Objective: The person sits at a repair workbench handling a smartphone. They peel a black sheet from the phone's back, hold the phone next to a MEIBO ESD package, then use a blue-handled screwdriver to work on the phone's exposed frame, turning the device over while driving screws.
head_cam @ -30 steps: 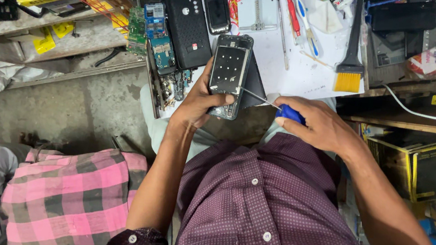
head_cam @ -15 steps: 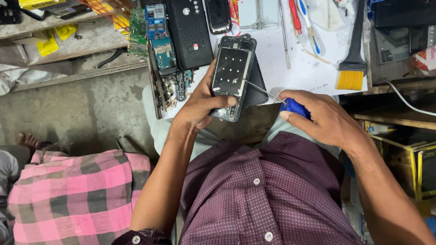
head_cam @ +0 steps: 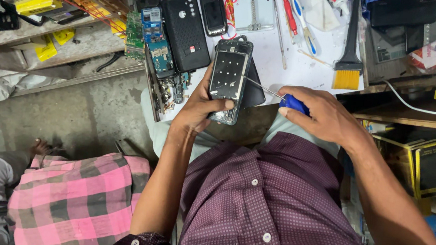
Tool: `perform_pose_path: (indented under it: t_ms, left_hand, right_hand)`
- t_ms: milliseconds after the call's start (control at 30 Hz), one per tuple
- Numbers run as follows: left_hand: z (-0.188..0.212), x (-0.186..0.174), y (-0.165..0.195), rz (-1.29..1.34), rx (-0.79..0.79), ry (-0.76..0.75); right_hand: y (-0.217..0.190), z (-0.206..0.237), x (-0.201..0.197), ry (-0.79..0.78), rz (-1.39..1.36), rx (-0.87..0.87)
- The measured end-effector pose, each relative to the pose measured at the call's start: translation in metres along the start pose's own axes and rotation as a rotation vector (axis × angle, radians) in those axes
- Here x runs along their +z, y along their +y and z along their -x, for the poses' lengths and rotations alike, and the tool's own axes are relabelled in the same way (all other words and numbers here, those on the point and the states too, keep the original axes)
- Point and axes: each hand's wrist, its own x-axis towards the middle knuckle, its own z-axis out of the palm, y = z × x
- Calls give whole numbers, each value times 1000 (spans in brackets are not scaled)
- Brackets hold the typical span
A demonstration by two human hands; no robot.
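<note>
Left hand (head_cam: 201,112) clenched around an opened phone (head_cam: 229,79), fingers (head_cam: 224,105) wrapped over its lower edge, holding it upright above the near edge of the white tabletop (head_cam: 315,62). Right hand (head_cam: 323,115) closed on a blue-handled screwdriver (head_cam: 280,95), thin shaft angled left with the tip touching the phone's right side. Just behind the phone, a black back cover (head_cam: 186,29) and a smaller dark phone (head_cam: 213,7). Left of those, green circuit boards (head_cam: 150,35). Further right on the tabletop, a yellow-bristled brush (head_cam: 348,61) and a red-handled screwdriver (head_cam: 289,11). Pink checked cloth (head_cam: 78,199) low at left.
</note>
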Motion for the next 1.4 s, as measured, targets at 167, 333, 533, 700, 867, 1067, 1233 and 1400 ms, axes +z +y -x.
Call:
perform_pose_path:
  t_ms: [167,333,533,700,867,1067,1233,1400]
  left_hand:
    - [0,-1,0,-17,1,-3]
    - [1,-1,1,-27,-3,-1]
    - [0,-3,1,-19,-6,5]
    - [-1,-6,-2,-27,7,6]
    - [-1,-4,-5,-29,-11,11]
    - [0,-2,-4,-31,-23,19]
    - [0,-2,-4,-46,-12,19]
    - [1,-3,-4,-26,-14,9]
  right_hand:
    - [1,-2,-1,7,12,4]
    - [1,-4,-3,-12,19,67]
    - [0,-4,-3,-17,43,28]
    - [0,1,0,-30,11,44]
    - [4,-3,-5,1,24,17]
    - [2,-4,-8,16,45,15]
    - [2,-5,-9,28,39,25]
    - [2,-7,-8,12,43,69]
